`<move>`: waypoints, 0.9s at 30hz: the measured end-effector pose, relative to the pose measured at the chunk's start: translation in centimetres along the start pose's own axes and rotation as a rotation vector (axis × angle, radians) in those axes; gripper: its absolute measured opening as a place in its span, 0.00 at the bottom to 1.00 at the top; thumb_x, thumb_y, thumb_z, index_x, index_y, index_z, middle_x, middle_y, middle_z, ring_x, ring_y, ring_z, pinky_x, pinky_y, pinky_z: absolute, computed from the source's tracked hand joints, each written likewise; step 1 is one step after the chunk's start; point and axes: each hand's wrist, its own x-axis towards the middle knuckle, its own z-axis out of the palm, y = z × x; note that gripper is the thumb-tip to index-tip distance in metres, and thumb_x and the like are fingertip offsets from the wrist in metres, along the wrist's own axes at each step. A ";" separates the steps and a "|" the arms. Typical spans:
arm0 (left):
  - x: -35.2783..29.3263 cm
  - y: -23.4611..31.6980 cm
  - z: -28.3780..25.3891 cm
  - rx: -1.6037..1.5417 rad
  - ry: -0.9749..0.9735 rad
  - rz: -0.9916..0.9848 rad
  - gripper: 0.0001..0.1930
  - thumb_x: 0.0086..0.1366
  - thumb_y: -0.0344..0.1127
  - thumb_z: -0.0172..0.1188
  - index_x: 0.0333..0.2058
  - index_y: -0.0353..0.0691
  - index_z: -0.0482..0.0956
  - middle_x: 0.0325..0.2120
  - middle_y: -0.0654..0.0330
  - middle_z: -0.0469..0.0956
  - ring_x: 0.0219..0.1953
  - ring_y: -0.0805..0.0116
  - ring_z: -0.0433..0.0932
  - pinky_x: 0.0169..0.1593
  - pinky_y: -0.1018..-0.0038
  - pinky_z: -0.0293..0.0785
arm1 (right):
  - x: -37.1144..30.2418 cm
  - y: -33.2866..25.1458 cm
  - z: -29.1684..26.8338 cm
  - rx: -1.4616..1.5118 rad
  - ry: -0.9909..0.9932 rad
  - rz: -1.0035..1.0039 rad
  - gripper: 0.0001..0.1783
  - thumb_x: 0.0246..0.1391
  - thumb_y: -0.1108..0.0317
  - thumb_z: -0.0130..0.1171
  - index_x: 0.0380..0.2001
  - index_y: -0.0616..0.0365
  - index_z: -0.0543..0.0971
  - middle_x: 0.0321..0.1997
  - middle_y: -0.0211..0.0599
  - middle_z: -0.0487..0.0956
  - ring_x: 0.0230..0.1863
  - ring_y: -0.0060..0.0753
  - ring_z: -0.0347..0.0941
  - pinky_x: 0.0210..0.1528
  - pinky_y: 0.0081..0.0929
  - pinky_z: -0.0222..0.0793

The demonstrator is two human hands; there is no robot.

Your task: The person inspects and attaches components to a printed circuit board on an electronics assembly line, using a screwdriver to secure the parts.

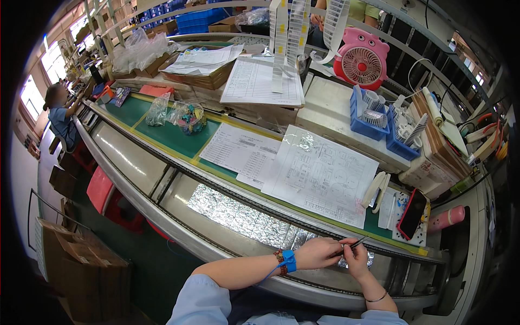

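Both hands, left and right, pinch thin dark tweezers between them: light, stiff, slippery; best gripped mid-shank.

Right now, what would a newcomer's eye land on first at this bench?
Probably the pink fan at the back of the bench, bright against the papers. Next, the large sheet in clear film at the centre. Nearest the camera, the left hand and right hand meet over a thin dark tool above the silver foil.
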 end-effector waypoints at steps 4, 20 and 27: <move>0.0 0.1 -0.1 -0.002 0.009 0.013 0.09 0.54 0.34 0.58 0.27 0.35 0.70 0.23 0.55 0.71 0.26 0.56 0.73 0.29 0.64 0.69 | 0.0 -0.3 -0.1 -0.011 -0.026 0.000 0.10 0.57 0.68 0.48 0.38 0.63 0.72 0.31 0.30 0.74 0.29 0.15 0.67 0.30 0.13 0.63; 0.1 0.2 -0.1 0.001 0.013 0.009 0.09 0.54 0.34 0.58 0.27 0.35 0.69 0.22 0.55 0.71 0.26 0.56 0.73 0.28 0.65 0.70 | 0.1 -0.5 0.0 -0.004 -0.019 0.019 0.09 0.56 0.70 0.48 0.37 0.62 0.72 0.28 0.27 0.73 0.24 0.12 0.64 0.25 0.12 0.59; 0.1 0.1 -0.1 -0.006 0.025 0.022 0.09 0.54 0.34 0.58 0.26 0.35 0.69 0.22 0.55 0.71 0.25 0.56 0.73 0.28 0.65 0.69 | 0.0 0.0 -0.2 -0.009 -0.034 0.021 0.09 0.57 0.69 0.48 0.38 0.63 0.72 0.33 0.31 0.74 0.30 0.16 0.68 0.31 0.14 0.64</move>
